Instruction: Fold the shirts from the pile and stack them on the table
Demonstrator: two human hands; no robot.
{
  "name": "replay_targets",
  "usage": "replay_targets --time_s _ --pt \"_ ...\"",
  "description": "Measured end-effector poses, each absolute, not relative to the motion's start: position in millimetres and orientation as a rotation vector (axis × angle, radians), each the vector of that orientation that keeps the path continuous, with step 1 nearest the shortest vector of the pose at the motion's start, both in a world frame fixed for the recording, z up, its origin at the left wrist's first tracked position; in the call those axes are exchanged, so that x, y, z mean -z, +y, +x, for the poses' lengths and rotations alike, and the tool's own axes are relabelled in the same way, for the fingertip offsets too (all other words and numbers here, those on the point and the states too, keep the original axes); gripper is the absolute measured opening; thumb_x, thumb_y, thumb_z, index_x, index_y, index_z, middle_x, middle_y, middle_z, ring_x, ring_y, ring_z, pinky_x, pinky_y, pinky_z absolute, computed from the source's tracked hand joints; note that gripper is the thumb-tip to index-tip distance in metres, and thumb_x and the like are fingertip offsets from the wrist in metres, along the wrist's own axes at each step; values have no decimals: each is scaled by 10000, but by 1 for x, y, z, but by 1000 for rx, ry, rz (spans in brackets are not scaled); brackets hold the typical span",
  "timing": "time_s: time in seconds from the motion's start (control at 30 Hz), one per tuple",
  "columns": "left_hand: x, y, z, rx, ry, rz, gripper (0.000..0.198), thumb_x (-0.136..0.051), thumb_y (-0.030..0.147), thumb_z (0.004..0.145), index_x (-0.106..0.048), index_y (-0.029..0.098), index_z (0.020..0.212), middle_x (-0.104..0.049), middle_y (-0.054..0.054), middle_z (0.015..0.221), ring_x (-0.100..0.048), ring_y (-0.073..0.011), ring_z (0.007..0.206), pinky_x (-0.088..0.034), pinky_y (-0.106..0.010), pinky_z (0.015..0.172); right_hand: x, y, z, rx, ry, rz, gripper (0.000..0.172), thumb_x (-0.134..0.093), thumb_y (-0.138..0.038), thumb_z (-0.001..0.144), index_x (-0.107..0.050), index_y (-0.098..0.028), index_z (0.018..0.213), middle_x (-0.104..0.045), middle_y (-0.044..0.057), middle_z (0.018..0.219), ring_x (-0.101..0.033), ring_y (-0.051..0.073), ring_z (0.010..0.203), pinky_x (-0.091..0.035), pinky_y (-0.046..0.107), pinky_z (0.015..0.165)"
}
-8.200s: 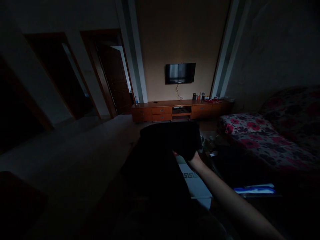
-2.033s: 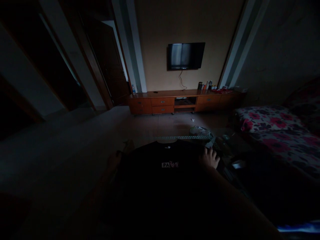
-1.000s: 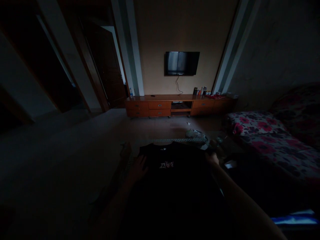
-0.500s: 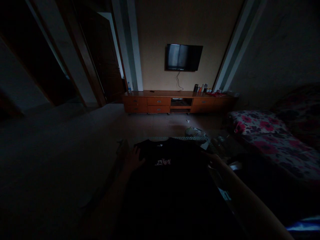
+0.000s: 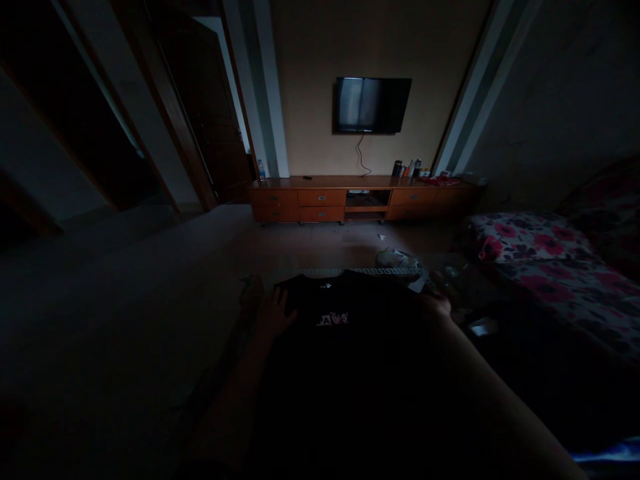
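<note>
A black T-shirt [image 5: 345, 373] is spread out in front of me, its neckline at the far end and pale lettering across the chest. On its left shoulder edge lies my left hand [image 5: 277, 313], open with the fingers apart. My right hand [image 5: 437, 306] is closed on the shirt's right edge near the sleeve; its fingertips are partly hidden in the dark. Under the shirt, a patterned border of the table [image 5: 330, 272] shows past the neckline. The lower part of the shirt melts into deep shadow.
A plastic bag [image 5: 393, 259] sits beyond the shirt. On the right are a flowered sofa [image 5: 545, 240] and dark cloth [image 5: 540, 360]. Farther off, a low wooden cabinet [image 5: 320, 199] holds bottles and cans [image 5: 407, 169] under a wall television [image 5: 373, 105].
My right hand has moved outward to the right and slightly away, with the shirt's right edge. My left hand still rests on the left shoulder. The view has shifted slightly.
</note>
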State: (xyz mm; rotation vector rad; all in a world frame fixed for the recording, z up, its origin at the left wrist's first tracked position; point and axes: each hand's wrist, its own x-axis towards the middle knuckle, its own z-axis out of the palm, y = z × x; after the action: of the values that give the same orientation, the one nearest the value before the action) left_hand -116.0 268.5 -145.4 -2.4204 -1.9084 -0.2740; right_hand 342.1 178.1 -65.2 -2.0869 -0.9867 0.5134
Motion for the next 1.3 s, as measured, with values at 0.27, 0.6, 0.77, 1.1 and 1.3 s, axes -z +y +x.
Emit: replay_targets --time_s 0.27,0.6,0.77,1.1,1.3 --pt "152 273 -118 309 -1913 -2416 797 -510 572 915 -391 126 1564 -284 -197 1672 -264 -377 1540 -224 -510 1233 87 144 267 -391 -2342 -1547 661 -546 -168 850 -457 -294 1493 -276 59 1665 -485 245 1390 -427 393 1133" --pt "152 274 -117 319 -1923 -2426 780 -506 557 920 -403 116 1555 -281 -207 1670 -289 -389 1529 -239 -534 1223 84 141 285 -233 -2556 -1693 301 -474 -283 991 -717 -211 1152 -674 120 1254 -596 271 1192 -418 441 1092" --pt "153 273 -118 336 -1927 -2416 775 -500 556 924 -395 128 1562 -277 -192 1675 -272 -376 1537 -234 -520 1227 91 134 289 -467 -2471 -1577 303 -461 -319 1002 -734 -230 1101 -701 93 1153 -651 236 1054 -513 367 958" --pt "147 274 -118 384 -1835 -2419 556 -404 389 983 -567 130 1446 -441 -166 1595 -376 -327 1486 -244 -481 1242 112 184 291 -193 -2249 -1808 581 -486 -496 1003 -483 -242 1525 -364 126 1641 -358 304 1493 -318 464 1206" --pt "136 291 -114 363 -1836 -2386 499 -361 382 1033 -584 156 1418 -489 -177 1551 -391 -353 1463 -223 -556 1220 144 214 280 -49 -2245 -2024 751 -437 -673 977 -295 -312 1620 -177 109 1714 -177 293 1575 -56 548 1260"
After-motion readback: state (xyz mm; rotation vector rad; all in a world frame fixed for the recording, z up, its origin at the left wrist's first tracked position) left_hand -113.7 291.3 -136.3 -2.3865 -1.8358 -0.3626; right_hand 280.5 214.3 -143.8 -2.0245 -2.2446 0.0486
